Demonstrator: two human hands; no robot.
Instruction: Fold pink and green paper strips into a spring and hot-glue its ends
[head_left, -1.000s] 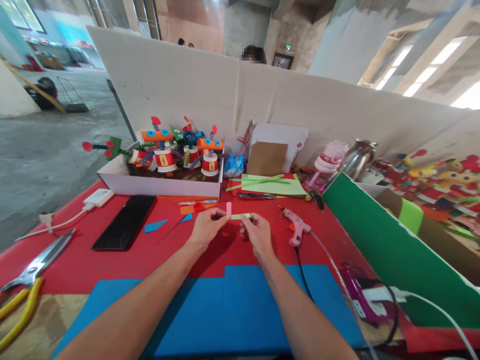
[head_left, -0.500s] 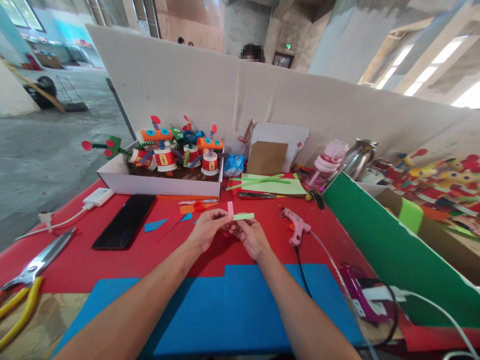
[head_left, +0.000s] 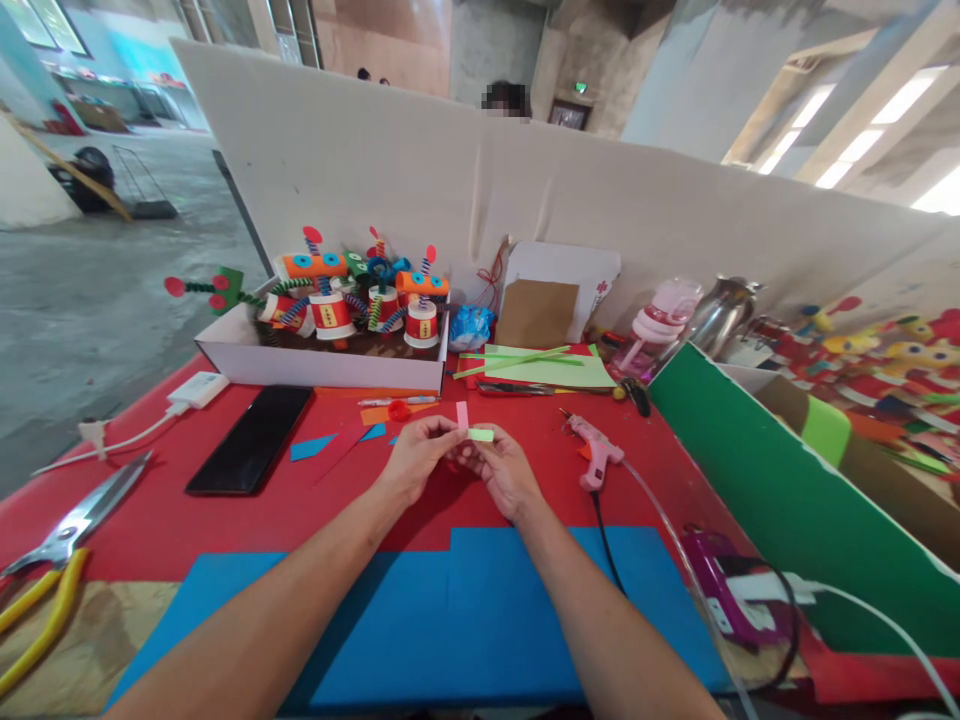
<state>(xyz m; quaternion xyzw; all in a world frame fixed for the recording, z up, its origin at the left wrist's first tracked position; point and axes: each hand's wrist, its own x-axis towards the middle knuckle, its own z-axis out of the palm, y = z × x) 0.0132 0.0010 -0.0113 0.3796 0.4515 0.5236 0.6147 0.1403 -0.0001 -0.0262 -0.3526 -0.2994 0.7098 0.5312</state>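
Over the red table covering, my left hand (head_left: 420, 455) pinches a pink paper strip (head_left: 462, 415) whose free end points up. A light green paper strip (head_left: 481, 435) meets it at a right angle and lies sideways. My right hand (head_left: 502, 468) is closed on the green strip from below and the right. Fingertips of both hands come together at the corner of the strips, so how the two papers join there is hidden. To the right of my hands rests a pink glue gun (head_left: 596, 448). Blue paper sheets (head_left: 375, 620) lie under my forearms.
A white box (head_left: 322, 372) holds several paper-cup figures (head_left: 330, 315). On the left are a black phone (head_left: 251, 440) and large scissors (head_left: 75, 530). Green paper strips (head_left: 525, 362) lie behind my hands; a green box (head_left: 795, 500) and a purple power block (head_left: 735, 590) stand right.
The green strip's visible part is shorter, its right end now nearer the pink strip. Both hands stay almost in place.
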